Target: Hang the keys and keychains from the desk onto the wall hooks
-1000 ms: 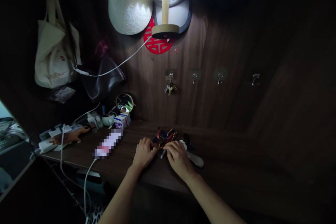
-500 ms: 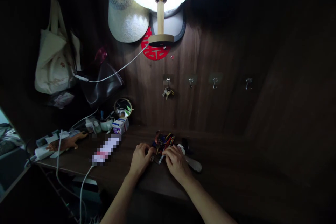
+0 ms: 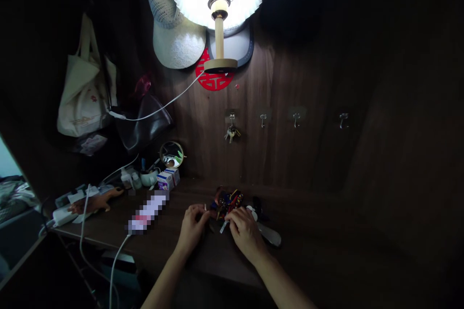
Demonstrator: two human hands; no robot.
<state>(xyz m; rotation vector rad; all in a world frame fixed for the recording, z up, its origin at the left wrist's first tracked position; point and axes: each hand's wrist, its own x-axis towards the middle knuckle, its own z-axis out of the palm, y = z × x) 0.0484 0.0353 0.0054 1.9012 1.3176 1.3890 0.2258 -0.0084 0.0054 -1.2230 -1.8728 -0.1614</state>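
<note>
A small pile of colourful braided cords, in blue, red and yellow with a brown piece at the back, lies on the dark wooden desk. At its left my left hand is closed, thumb against fingers; what it pinches is too small and dark to make out. My right hand touches the front right of the pile. Its thumb and fingertips are closed on a small flat silvery strip that points down toward the desk edge. Right of that hand lie a white round piece and a long grey rounded object.
Keys hang on a wall hook, with more hooks to the right. A lit lamp hangs above. At left are a blurred phone on a cable, a small box, a round mirror and a wooden animal figure.
My hands have drawn slightly apart at the front of the pile. The silvery strip shows more clearly at my right fingertips. The view has tilted up a little.
</note>
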